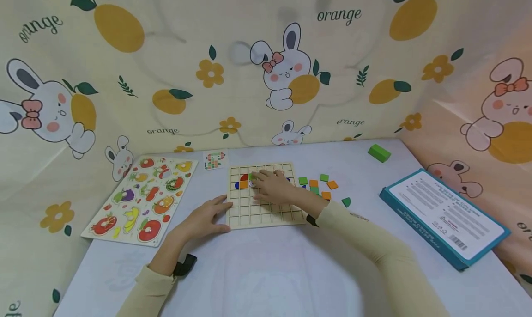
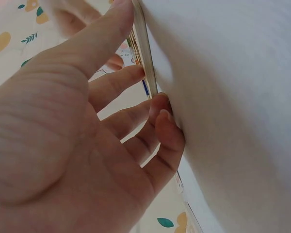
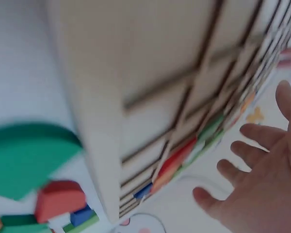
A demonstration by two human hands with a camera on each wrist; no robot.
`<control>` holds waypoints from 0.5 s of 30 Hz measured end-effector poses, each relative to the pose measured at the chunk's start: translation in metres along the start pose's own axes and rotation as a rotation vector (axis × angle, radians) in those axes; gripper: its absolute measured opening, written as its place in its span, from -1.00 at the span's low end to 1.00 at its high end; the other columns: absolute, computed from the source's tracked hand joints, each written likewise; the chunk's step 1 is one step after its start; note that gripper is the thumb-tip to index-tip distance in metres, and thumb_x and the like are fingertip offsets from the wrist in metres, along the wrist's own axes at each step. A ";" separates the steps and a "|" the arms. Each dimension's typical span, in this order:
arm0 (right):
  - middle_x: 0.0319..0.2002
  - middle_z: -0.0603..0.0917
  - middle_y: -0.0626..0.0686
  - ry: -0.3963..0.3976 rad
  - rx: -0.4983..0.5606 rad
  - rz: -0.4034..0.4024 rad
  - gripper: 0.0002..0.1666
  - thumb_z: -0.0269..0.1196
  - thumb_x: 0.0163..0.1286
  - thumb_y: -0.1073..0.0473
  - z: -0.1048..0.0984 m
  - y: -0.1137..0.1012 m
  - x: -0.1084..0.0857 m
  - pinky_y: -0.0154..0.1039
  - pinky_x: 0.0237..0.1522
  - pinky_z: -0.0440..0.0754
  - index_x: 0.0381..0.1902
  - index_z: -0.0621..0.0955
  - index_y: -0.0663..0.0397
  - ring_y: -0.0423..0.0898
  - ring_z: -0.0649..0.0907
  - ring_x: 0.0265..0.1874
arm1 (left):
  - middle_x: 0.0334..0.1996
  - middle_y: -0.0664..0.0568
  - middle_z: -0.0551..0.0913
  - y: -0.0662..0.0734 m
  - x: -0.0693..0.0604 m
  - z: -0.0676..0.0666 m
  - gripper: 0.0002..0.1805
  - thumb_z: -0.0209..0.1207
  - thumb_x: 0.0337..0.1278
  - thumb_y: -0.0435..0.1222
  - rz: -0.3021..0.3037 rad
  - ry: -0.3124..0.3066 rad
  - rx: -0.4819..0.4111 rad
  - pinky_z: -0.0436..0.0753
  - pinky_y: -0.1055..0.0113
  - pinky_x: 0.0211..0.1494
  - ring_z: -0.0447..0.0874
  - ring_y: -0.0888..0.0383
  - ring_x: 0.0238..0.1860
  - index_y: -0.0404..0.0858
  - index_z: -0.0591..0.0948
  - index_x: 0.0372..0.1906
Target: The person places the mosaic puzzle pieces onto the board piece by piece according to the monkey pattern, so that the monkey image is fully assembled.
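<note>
At the middle of the table point(image 1: 266, 271), lying flat: a square wooden board point(image 1: 245, 213). Only in the right wrist view, its thick pale side from close up, and just beside it on the table a red piece point(image 3: 60, 199). Only in the left wrist view, the left hand point(image 1: 203, 221) from the palm side, thumb and fingers apart, the last two bent in, tips at the board's edge.

Pale wood, with raised thin strips in a grid of small squares; toward the far left, flat coloured pieces point(image 1: 244, 185) side by side, among them red, orange, blue and green. Above it the right hand point(image 1: 274, 187), fingers spread, nothing pinched between them in the right wrist view; from there, plainly clear of the surface.

Right of the board, scattered orange and green squares point(image 1: 332, 185) and a green rounded wedge point(image 1: 346, 202). Just beyond the far left corner, a small pattern card point(image 1: 214, 160); farther left, a fruit puzzle point(image 1: 143, 201). Far right, a green block point(image 1: 379, 153); nearer, a blue box point(image 1: 449, 215).
</note>
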State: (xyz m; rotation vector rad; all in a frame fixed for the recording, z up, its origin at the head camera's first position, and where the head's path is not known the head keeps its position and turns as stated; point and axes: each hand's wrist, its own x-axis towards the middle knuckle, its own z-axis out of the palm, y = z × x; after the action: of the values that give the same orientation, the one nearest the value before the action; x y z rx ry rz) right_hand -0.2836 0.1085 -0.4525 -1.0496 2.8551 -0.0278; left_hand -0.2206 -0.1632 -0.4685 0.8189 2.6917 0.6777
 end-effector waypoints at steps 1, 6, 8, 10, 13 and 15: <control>0.55 0.17 0.09 -0.017 0.000 -0.008 -0.25 0.01 0.54 -0.25 0.002 -0.002 -0.004 0.31 0.37 0.21 0.51 0.31 0.03 0.13 0.16 0.51 | 0.50 -0.28 0.19 0.000 0.000 0.000 -0.18 0.39 0.10 0.01 0.002 0.000 0.000 0.30 -0.21 0.40 0.18 -0.31 0.45 -0.23 0.42 0.43; 0.58 0.06 0.06 -0.074 0.015 -0.005 -0.19 -0.12 0.58 -0.29 0.009 -0.010 -0.016 0.35 0.43 0.01 0.57 0.17 0.05 0.13 0.01 0.56 | 0.49 -0.28 0.19 0.001 -0.001 0.000 -0.18 0.40 0.10 0.01 0.003 0.003 -0.005 0.31 -0.21 0.39 0.18 -0.31 0.45 -0.24 0.43 0.42; 0.58 0.06 0.06 -0.077 0.008 0.002 -0.19 -0.13 0.58 -0.29 0.009 -0.012 -0.017 0.35 0.43 0.00 0.57 0.16 0.04 0.12 -0.01 0.56 | 0.49 -0.28 0.20 0.001 -0.001 0.000 -0.18 0.40 0.09 0.01 0.004 0.007 -0.002 0.31 -0.21 0.39 0.19 -0.31 0.45 -0.23 0.43 0.42; 0.58 0.07 0.05 -0.072 0.008 0.007 -0.19 -0.12 0.58 -0.29 0.009 -0.013 -0.018 0.35 0.43 0.00 0.57 0.17 0.04 0.12 0.00 0.56 | 0.49 -0.28 0.20 0.001 -0.001 0.000 -0.18 0.40 0.10 0.00 0.009 0.011 0.001 0.32 -0.22 0.38 0.19 -0.32 0.45 -0.24 0.43 0.42; 0.58 0.05 0.06 -0.076 0.011 0.011 -0.19 -0.13 0.58 -0.29 0.009 -0.014 -0.018 0.34 0.44 -0.01 0.57 0.16 0.05 0.12 -0.01 0.56 | 0.49 -0.28 0.19 0.000 -0.001 0.000 -0.18 0.40 0.10 0.00 0.008 0.009 0.002 0.32 -0.21 0.38 0.19 -0.31 0.45 -0.24 0.42 0.43; 0.59 0.03 0.07 -0.083 0.021 0.014 -0.19 -0.14 0.58 -0.28 0.009 -0.013 -0.018 0.32 0.45 -0.02 0.57 0.15 0.06 0.12 -0.03 0.56 | 0.49 -0.28 0.19 0.000 -0.001 -0.001 -0.18 0.40 0.10 0.00 0.008 0.007 0.001 0.31 -0.21 0.39 0.19 -0.31 0.45 -0.24 0.42 0.43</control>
State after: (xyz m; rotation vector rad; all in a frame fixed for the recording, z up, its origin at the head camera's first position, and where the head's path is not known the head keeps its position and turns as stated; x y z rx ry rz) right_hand -0.2603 0.1103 -0.4594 -1.0030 2.7816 -0.0130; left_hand -0.2202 -0.1635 -0.4678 0.8292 2.6961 0.6823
